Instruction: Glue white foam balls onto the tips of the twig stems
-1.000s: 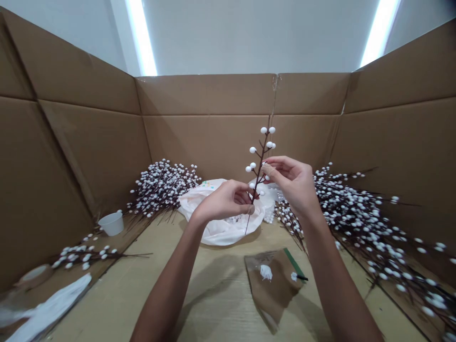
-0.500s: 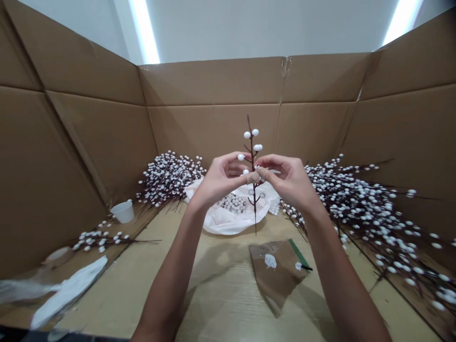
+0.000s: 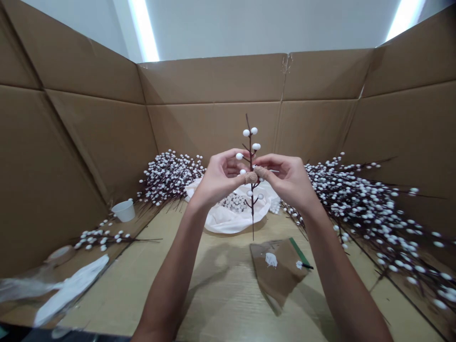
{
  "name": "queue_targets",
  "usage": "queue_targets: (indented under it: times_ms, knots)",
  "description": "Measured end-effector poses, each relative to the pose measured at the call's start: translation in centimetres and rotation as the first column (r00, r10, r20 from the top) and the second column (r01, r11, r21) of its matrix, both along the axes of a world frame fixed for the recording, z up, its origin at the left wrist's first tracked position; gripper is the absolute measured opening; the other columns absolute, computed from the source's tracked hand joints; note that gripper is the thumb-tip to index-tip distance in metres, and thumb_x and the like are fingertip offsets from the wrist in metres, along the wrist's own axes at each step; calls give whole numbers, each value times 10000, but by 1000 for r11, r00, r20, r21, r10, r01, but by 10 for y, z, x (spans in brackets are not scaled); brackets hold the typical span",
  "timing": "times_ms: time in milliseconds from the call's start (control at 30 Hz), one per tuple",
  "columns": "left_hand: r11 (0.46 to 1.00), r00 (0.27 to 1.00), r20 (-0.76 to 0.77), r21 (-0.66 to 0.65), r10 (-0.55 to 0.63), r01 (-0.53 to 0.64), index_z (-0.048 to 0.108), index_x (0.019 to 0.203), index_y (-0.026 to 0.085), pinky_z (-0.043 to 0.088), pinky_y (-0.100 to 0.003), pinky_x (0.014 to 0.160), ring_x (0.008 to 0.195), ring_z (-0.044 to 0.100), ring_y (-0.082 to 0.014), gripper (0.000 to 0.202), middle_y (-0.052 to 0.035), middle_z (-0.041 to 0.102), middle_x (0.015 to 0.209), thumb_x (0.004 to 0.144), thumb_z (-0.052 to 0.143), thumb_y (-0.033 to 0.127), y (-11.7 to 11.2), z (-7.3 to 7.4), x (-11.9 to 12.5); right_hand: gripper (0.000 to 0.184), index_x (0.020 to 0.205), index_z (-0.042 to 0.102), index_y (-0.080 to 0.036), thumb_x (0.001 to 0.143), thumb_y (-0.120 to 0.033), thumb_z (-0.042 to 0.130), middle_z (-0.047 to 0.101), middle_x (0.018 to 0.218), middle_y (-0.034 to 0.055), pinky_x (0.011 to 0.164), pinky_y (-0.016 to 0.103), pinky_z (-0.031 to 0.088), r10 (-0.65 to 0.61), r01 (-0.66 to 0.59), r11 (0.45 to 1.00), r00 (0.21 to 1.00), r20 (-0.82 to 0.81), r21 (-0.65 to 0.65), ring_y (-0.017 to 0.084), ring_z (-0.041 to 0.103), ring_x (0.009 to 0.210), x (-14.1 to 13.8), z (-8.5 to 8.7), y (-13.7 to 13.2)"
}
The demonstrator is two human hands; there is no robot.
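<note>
An artificial berry stem (image 3: 251, 142), dark brown with white berries on short side twigs, stands upright between my hands above the table. My left hand (image 3: 230, 173) is closed on it from the left, its thumb across the stem's middle. From the right, my right hand (image 3: 281, 173) pinches at the same part; the fingertips hide whether a berry or a twig is between them. Both thumbs have tan tape round their tips. Some side twigs are bare. Behind the stem lies an open white bag (image 3: 228, 225) full of loose white berries (image 3: 233, 203).
A brown paper piece (image 3: 281, 280) with white paste and a dark stick (image 3: 306, 266) lies in front. Finished-looking berry stems are heaped at the left (image 3: 169, 175) and right (image 3: 356, 199). A white cup (image 3: 124, 211), tape roll (image 3: 60, 255) and cardboard walls (image 3: 213, 80) surround the table.
The stem has shifted very slightly left and its lower end hangs a little lower in view. Both hands keep nearly the same pose around its middle.
</note>
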State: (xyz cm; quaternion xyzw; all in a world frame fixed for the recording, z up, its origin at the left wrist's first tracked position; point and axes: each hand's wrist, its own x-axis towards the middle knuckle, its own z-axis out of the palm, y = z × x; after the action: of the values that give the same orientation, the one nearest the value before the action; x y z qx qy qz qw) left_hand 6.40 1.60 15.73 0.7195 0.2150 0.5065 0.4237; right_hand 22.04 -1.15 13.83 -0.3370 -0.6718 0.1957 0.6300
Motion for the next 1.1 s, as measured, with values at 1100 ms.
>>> queue_targets:
  times_ms: [1100]
  knots:
    - [993, 992, -108, 94, -65, 76, 511, 1048, 208, 495, -226, 559, 653, 638, -144, 534, 13, 632, 711, 612, 812, 271, -10, 2, -2, 158, 825, 716, -160, 712, -254, 774, 681, 809, 20, 665, 229, 569, 279, -284, 957, 958, -71, -61, 122, 658, 730, 18, 4, -6]
